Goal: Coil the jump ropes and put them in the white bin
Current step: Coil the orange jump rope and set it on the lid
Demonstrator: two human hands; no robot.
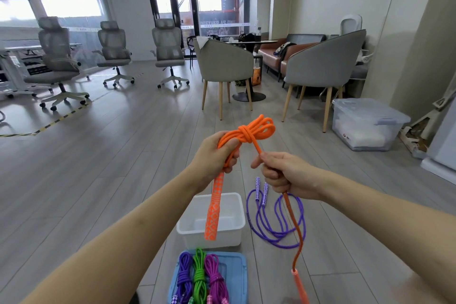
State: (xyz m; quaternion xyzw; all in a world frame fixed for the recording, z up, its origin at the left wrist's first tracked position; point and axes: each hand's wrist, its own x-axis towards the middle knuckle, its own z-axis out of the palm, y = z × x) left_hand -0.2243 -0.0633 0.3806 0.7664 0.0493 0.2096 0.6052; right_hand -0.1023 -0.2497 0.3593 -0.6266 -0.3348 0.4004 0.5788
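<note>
rope point(249, 132) is soft, light cord, held above the bin point(237, 226). my left hand point(217, 155) clamps the coiled bundle; my right hand point(283, 173) pinches the wrapping tail. best grip: at the wrap, so loops likely stay bunched.

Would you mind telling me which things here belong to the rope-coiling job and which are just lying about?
Job: orange rope, gripped by left hand and right hand; purple rope loose on floor; white bin; three coiled ropes on blue lid.
Lying about: office chairs, armchairs, clear lidded box.
</note>
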